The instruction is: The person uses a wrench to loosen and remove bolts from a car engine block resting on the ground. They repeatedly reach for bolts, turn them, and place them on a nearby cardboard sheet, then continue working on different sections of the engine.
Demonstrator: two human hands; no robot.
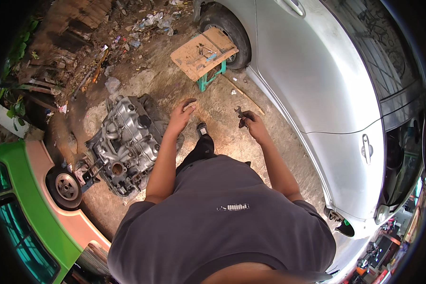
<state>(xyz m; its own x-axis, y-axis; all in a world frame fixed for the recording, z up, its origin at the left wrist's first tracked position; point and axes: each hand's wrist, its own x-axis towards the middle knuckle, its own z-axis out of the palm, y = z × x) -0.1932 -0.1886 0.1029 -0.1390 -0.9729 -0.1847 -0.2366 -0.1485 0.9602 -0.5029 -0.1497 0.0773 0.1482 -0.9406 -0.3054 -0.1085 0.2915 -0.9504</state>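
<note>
My right hand is closed around an open-end wrench, whose forked jaw sticks out past the fingers toward the left. A dark piece shows just below the jaw at the fingertips; I cannot make out what it is. Held out in front of me, my left hand is empty, with its thumb and fingers apart. Nearest to that hand, on the ground to its left, lies a grey metal car engine with a ribbed cover and a round opening at its near end. Neither hand touches the engine.
A low wooden-topped table on green legs bears several small tools, close to the wheel of a silver car. A stick lies on the ground. At the left stands a green and pink vehicle. Litter lies farther off.
</note>
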